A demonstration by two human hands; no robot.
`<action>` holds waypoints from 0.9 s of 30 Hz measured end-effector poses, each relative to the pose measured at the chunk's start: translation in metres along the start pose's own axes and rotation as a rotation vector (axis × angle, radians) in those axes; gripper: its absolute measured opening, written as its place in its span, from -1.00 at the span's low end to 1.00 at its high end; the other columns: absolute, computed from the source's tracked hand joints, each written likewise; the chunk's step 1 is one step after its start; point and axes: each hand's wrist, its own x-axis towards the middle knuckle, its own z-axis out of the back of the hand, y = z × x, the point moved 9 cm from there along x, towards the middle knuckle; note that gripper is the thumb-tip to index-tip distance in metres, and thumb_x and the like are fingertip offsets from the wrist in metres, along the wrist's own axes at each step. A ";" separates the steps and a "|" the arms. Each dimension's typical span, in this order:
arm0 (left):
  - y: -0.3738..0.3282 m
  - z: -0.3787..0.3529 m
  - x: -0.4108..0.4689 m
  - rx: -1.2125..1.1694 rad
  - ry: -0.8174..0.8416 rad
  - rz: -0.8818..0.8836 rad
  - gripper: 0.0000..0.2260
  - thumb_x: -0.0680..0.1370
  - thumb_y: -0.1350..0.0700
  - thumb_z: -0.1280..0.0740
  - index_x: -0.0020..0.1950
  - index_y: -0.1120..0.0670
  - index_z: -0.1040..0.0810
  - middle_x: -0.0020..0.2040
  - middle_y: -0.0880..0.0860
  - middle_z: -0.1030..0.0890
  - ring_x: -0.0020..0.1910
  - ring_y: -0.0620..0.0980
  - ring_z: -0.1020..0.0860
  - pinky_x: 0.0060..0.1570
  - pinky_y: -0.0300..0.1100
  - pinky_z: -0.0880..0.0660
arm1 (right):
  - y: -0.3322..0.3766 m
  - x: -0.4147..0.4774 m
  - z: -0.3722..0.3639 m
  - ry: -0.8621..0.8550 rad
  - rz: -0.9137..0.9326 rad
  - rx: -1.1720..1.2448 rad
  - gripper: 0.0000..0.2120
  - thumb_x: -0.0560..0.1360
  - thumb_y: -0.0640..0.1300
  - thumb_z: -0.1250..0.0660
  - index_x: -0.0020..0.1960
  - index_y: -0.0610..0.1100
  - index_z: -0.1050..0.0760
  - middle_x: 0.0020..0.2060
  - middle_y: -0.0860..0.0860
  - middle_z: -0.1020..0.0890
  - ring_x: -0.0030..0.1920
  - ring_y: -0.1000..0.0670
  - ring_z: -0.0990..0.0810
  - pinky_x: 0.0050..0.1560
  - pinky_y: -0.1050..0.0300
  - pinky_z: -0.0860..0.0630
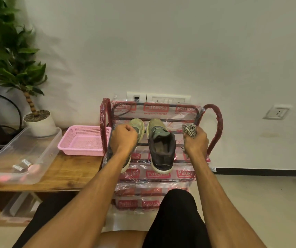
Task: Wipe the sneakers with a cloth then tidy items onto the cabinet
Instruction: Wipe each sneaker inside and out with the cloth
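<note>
I have the left hand point(124, 136) curled down over the left sneaker point(136, 125), fingers closed on its upper, so it looks like a hold to steady or lift the shoe. My right hand point(195, 143) is closed round a bunched striped cloth point(190, 129), held up at the right end of the shelf and clear of both shoes. The right sneaker point(161, 147) sits untouched between my two hands, heel toward me and toe toward the wall.

Both sneakers stand side by side on the top shelf of a red shoe rack point(215, 120) wrapped in printed plastic film. To the left of the rack and close against it is a pink basket point(82, 140) on a wooden tabletop point(68, 169). Further left there is a clear plastic tub point(18, 151) with a few small items inside that I cannot identify, and a potted plant point(39, 122) behind it.

My judgement is that I am in the wiping stage. The cloth is in hand but not on a shoe, and I cannot tell from the shoes' surfaces whether either has been wiped. The tidying onto the cabinet looks not yet begun.
</note>
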 end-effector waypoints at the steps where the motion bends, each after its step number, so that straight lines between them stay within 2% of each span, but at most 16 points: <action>1: 0.005 0.005 0.001 -0.028 0.001 0.017 -0.80 0.55 0.18 -0.25 -0.24 0.05 -0.58 -0.28 0.01 -0.61 -0.29 0.00 -0.54 -0.27 -0.16 -0.48 | 0.005 -0.002 0.001 -0.009 0.014 0.021 -0.77 0.56 -0.18 -0.37 0.20 -0.11 -0.53 -0.05 -0.07 -0.65 -0.10 -0.14 -0.66 -0.12 -0.18 -0.67; 4: 0.019 0.011 0.005 -0.102 0.044 0.096 -0.81 0.52 0.21 -0.27 -0.26 0.03 -0.56 -0.29 -0.01 -0.56 -0.31 -0.01 -0.50 -0.29 -0.18 -0.39 | 0.025 -0.009 0.001 0.010 0.065 0.121 -0.80 0.55 -0.20 -0.38 0.17 -0.08 -0.55 -0.10 0.01 -0.62 -0.08 -0.06 -0.65 -0.10 -0.06 -0.65; 7: 0.030 0.004 0.008 -0.200 0.157 0.212 -0.91 0.47 0.18 -0.30 -0.17 0.15 -0.60 -0.16 0.17 -0.66 -0.25 0.12 -0.55 -0.25 -0.10 -0.45 | 0.039 -0.014 -0.010 0.061 0.071 0.201 -0.81 0.56 -0.22 -0.36 0.16 -0.09 -0.53 -0.08 0.02 -0.62 -0.17 0.05 -0.63 -0.35 0.20 -0.56; 10: 0.039 -0.003 0.011 -0.200 0.228 0.293 -0.72 0.44 0.11 -0.34 0.07 0.25 -0.59 0.01 0.26 -0.66 0.02 0.28 -0.63 -0.05 0.03 -0.56 | 0.049 -0.019 -0.026 0.102 0.061 0.258 -0.81 0.56 -0.24 -0.35 0.17 -0.11 -0.52 -0.07 0.00 -0.63 -0.28 0.13 -0.59 -0.54 0.36 -0.44; 12: 0.039 -0.003 0.013 -0.175 0.265 0.290 -0.70 0.46 0.09 -0.34 0.13 0.23 -0.57 -0.04 0.24 -0.64 0.00 0.24 -0.62 -0.09 -0.04 -0.51 | 0.053 -0.020 -0.035 0.114 0.066 0.278 -0.79 0.56 -0.25 -0.36 0.18 -0.11 -0.54 -0.07 0.00 -0.64 -0.27 0.15 -0.58 -0.54 0.40 -0.43; 14: 0.037 -0.006 0.016 -0.124 0.313 0.273 -0.71 0.49 0.07 -0.34 0.14 0.20 -0.54 -0.13 0.15 -0.58 -0.09 0.16 -0.57 -0.13 -0.10 -0.45 | 0.055 -0.023 -0.039 0.105 0.075 0.276 -0.78 0.55 -0.24 -0.37 0.19 -0.10 -0.55 -0.08 0.02 -0.64 -0.23 0.12 -0.61 -0.44 0.36 -0.51; 16: 0.038 -0.011 0.017 -0.086 0.363 0.284 -0.70 0.50 0.04 -0.33 0.15 0.19 -0.53 -0.15 0.11 -0.56 -0.13 0.14 -0.56 -0.17 -0.13 -0.43 | 0.057 -0.025 -0.042 0.081 0.077 0.278 -0.75 0.55 -0.24 -0.38 0.22 -0.11 -0.55 -0.04 0.01 -0.65 -0.11 0.03 -0.66 -0.18 0.16 -0.64; 18: 0.041 -0.019 0.022 -0.104 0.422 0.322 -0.67 0.50 0.04 -0.32 0.15 0.22 -0.55 -0.19 0.13 -0.56 -0.25 0.09 -0.52 -0.29 -0.18 -0.41 | 0.059 -0.026 -0.044 0.049 0.088 0.295 -0.69 0.54 -0.24 -0.38 0.28 -0.13 -0.53 0.04 -0.01 -0.66 0.01 -0.01 -0.65 0.01 0.08 -0.64; 21: 0.049 -0.031 0.022 -0.250 0.503 0.489 -0.83 0.54 0.14 -0.31 0.01 0.25 -0.49 -0.18 0.16 -0.54 -0.26 0.07 -0.51 -0.41 -0.17 -0.48 | 0.066 -0.026 -0.046 0.010 0.140 0.330 -0.65 0.54 -0.23 -0.38 0.32 -0.13 -0.51 0.11 0.01 -0.66 0.09 0.03 -0.62 0.06 0.17 -0.58; 23: 0.050 -0.039 0.016 -0.432 0.540 0.634 -0.86 0.57 0.17 -0.29 -0.01 0.24 -0.45 -0.14 0.20 -0.54 -0.22 0.10 -0.53 -0.49 -0.17 -0.54 | 0.070 -0.026 -0.048 0.003 0.168 0.353 -0.66 0.54 -0.24 -0.37 0.31 -0.12 -0.51 0.10 0.04 -0.66 0.09 0.05 -0.62 0.08 0.14 -0.59; 24: 0.051 -0.044 0.017 -0.541 0.526 0.694 -0.83 0.57 0.15 -0.30 0.05 0.25 -0.46 -0.10 0.22 -0.56 -0.20 0.12 -0.55 -0.47 -0.13 -0.56 | 0.072 -0.025 -0.050 0.002 0.176 0.364 -0.67 0.54 -0.24 -0.38 0.30 -0.11 -0.52 0.08 0.06 -0.66 0.08 0.06 -0.62 0.10 0.11 -0.60; 27: 0.054 -0.057 0.026 -0.742 0.431 0.769 -0.74 0.55 0.11 -0.33 0.16 0.23 -0.52 -0.03 0.22 -0.62 -0.15 0.14 -0.60 -0.23 -0.01 -0.59 | 0.075 -0.024 -0.058 0.009 0.186 0.393 -0.69 0.53 -0.24 -0.39 0.26 -0.07 -0.54 0.04 0.11 -0.66 0.05 0.09 -0.62 0.12 0.09 -0.60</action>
